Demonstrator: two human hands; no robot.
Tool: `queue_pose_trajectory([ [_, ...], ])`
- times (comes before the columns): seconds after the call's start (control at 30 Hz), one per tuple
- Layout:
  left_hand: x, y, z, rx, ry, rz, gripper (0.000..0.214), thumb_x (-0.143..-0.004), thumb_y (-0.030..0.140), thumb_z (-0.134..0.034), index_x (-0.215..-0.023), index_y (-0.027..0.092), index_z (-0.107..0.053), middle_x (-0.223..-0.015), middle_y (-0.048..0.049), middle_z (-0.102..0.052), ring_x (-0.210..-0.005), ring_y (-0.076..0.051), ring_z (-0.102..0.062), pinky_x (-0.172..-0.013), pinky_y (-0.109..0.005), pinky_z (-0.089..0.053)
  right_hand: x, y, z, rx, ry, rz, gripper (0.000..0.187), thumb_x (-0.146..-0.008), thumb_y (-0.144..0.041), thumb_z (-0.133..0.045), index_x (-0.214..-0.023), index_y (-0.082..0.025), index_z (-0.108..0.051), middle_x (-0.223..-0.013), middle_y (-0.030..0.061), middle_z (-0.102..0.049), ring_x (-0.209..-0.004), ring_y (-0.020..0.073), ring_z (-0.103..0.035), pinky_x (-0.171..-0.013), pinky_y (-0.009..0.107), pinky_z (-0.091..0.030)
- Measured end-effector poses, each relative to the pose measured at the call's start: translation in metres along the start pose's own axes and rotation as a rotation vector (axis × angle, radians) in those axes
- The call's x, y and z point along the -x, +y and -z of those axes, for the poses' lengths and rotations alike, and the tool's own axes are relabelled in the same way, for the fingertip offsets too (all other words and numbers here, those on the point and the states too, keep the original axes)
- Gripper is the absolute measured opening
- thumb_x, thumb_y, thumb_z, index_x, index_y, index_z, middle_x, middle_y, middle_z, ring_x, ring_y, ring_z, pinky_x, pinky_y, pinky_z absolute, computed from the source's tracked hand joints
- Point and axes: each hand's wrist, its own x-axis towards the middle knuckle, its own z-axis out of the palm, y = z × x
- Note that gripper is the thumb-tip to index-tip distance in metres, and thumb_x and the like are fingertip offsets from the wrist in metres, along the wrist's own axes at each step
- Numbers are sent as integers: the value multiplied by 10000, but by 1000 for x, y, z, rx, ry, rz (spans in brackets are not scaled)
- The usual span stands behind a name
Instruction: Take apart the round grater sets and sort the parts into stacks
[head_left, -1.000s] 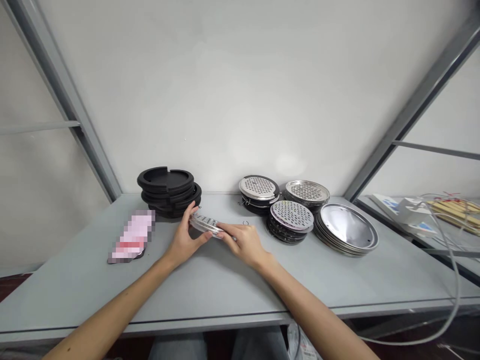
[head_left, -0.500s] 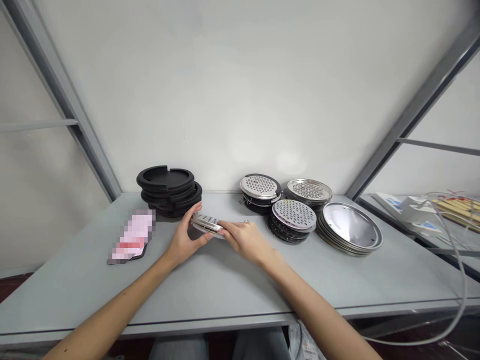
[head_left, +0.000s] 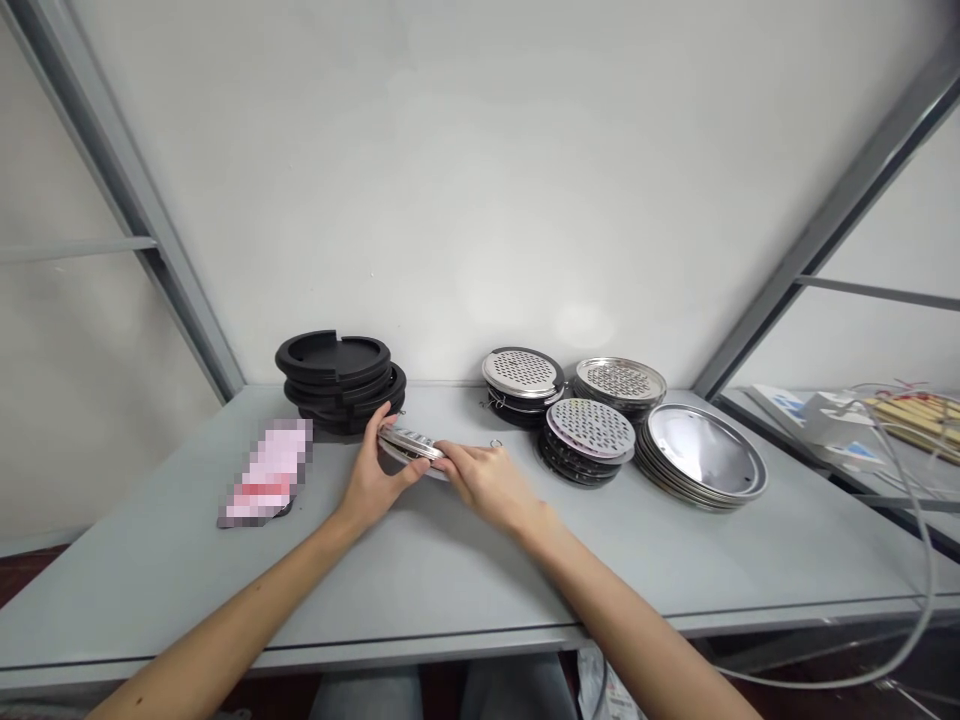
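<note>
Between my two hands, above the middle of the table, is a round metal grater plate [head_left: 409,440] with raised slots on its top face. It is tilted, and a gap shows between its layers at the near edge. My left hand [head_left: 376,472] grips its left side, fingers at the far edge and thumb at the near edge. My right hand [head_left: 487,480] pinches its right side. Behind my left hand stands a stack of black round rings [head_left: 334,375]. To the right of my right hand is a stack of perforated discs [head_left: 590,428].
Further right is a stack of shiny metal lids [head_left: 705,452]. Two more stacks, a black-rimmed grater stack [head_left: 523,372] and silver grater discs [head_left: 621,380], stand near the wall. A blurred pink object [head_left: 270,470] lies left. A white cable [head_left: 922,560] hangs right.
The grater plate has tilted slightly in my hands, and the gap at its near edge looks wider. Both hands keep their hold in nearly the same place.
</note>
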Motion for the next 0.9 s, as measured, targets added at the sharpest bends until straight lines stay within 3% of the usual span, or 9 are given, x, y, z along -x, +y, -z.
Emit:
queue_pose_trajectory([
  [0.27, -2, -7, 1, 73, -26, 69, 914, -736, 456, -719, -1472, 234, -224, -1435, -152, -360, -1306, -320, -423, -1088, -472, -336, -3, -5, -7, 30, 51, -24, 373, -1022, -398, -310, -1009, -182, -614, -806, 60, -728, -663, 156, -662, -522, 252, -305],
  [0.37, 1, -6, 0, 28, -59, 29, 973, -720, 443, -736, -1487, 210, -186, -1458, -163, -342, -1338, -328, -387, -1123, -481, -282, -3, 0, -8, 41, 115, -64, 379, -1024, -376, -305, -985, -177, -626, -776, 65, -721, -638, 156, -650, -527, 246, -321],
  [0.5, 7, 1, -5, -56, -155, -60, 1144, -650, 398, -809, -1516, 219, -84, -1530, -165, -249, -1419, -342, -244, -1154, -496, -213, -5, 13, -2, -7, 300, -188, 399, -1023, -347, -286, -988, -174, -644, -812, 84, -725, -672, 171, -661, -570, 244, -374],
  [0.67, 10, 0, -5, -170, -190, -68, 1267, -605, 416, -857, -1524, 261, 2, -1570, -167, -160, -1442, -344, -187, -1154, -529, -192, -10, 26, 3, -242, 510, -292, 369, -997, -344, -322, -982, -181, -652, -816, 66, -710, -676, 174, -643, -625, 249, -419],
  [0.83, 9, 7, 9, -402, -238, -118, 1296, -568, 461, -868, -1527, 266, -19, -1553, -155, -236, -1408, -379, -268, -1130, -554, -252, -6, 45, 19, -510, 811, -560, 404, -959, -416, -367, -722, -176, -589, -622, 12, -573, -579, 156, -522, -563, 258, -398],
  [0.9, 7, 10, 18, -487, -254, -142, 1249, -585, 492, -851, -1527, 260, -64, -1538, -145, -282, -1387, -382, -312, -1120, -543, -291, 0, 63, 34, -634, 861, -646, 409, -929, -463, -411, -645, -192, -525, -558, -13, -503, -536, 143, -478, -518, 253, -386],
])
